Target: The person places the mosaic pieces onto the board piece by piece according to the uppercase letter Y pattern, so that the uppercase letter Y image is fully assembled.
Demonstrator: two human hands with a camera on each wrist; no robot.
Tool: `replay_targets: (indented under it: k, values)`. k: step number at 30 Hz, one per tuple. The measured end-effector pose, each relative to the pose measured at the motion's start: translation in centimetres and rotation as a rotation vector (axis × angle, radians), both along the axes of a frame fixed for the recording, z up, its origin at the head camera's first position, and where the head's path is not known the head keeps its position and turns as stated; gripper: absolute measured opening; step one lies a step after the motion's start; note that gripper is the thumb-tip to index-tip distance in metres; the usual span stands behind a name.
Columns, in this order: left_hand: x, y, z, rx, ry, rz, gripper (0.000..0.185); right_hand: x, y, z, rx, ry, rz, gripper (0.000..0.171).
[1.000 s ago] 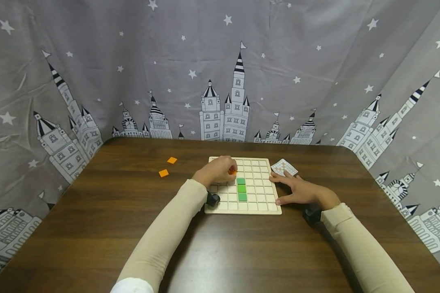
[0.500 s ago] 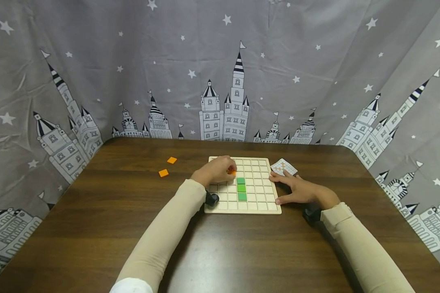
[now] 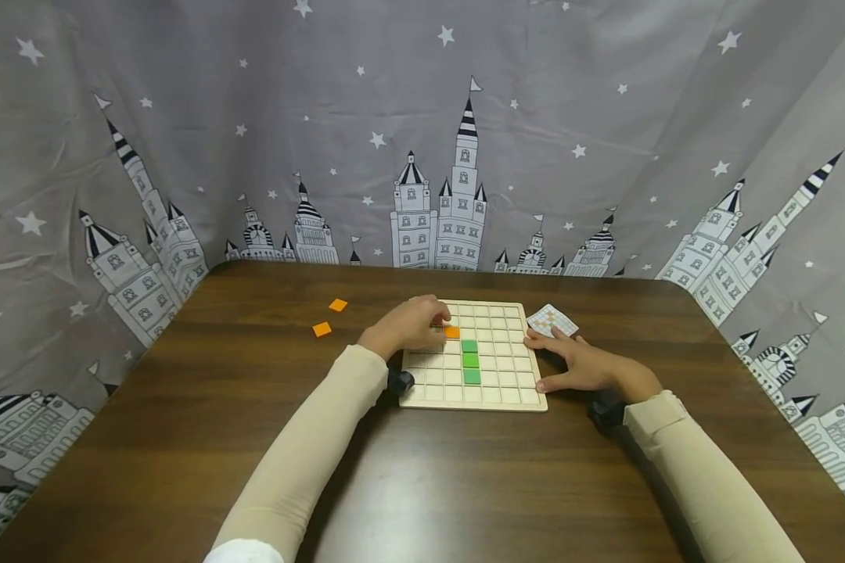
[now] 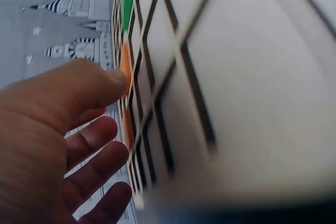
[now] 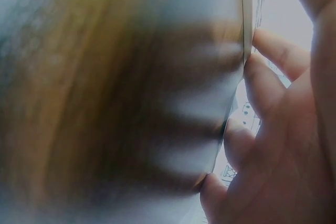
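Grey curtain [image 3: 289, 117] printed with castles and stars backs a brown worktop [image 3: 422, 485]. Compared with half a second ago, the left hand [image 3: 404, 324] sits slightly further left, uncovering an orange tile [image 3: 452, 332] on the grid board [image 3: 473, 407], diagonally beyond the column of green tiles [image 3: 470, 360]; this placement looks done. Its fingers lie loosely apart, apparently grasping nothing. Spread, the right hand [image 3: 583, 366] touches the board's right edge near the pattern card [image 3: 552, 320]. Two loose orange tiles [image 3: 321, 329] lie toward the worktop's far left corner. From the left wrist, another orange patch [image 4: 126, 129] shows beside the fingertips, hidden in the head view; the right-wrist view is largely blurred.
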State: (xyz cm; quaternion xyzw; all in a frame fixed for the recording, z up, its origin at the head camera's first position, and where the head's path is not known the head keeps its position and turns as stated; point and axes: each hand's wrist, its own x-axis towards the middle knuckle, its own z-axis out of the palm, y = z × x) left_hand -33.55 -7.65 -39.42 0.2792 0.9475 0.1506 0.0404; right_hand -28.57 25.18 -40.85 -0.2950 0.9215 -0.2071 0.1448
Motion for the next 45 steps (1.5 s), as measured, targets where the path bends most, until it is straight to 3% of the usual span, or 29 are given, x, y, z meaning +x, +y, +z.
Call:
replay_targets:
  k: [4, 10, 17, 23, 30, 45]
  values:
    - [0.2, -1.9, 0.6, 0.012, 0.000, 0.066, 0.033, 0.0, 0.5, 0.1, -0.001, 0.010, -0.003, 0.083]
    - [0.6, -6.1, 1.0, 0.064, 0.045, 0.106, 0.034, 0.3, 1.4, 0.0, 0.020, 0.006, -0.026, 0.084]
    - [1.5, -12.1, 0.1, 0.100, 0.066, 0.195, 0.033, 0.5, 2.0, -0.1, 0.025, 0.002, -0.038, 0.085]
    - [2.2, -15.6, -1.0, 0.137, 0.045, 0.260, 0.032, 0.6, 2.0, -0.2, 0.019, 0.000, -0.039, 0.084]
    - [2.5, -17.3, -1.7, 0.123, 0.048, 0.297, 0.034, 0.7, 1.2, -0.6, 0.012, -0.021, -0.036, 0.083]
    - [3.0, -18.6, -1.3, 0.100, 0.042, 0.319, 0.027, 0.2, 0.0, -0.2, 0.006, -0.015, -0.016, 0.085]
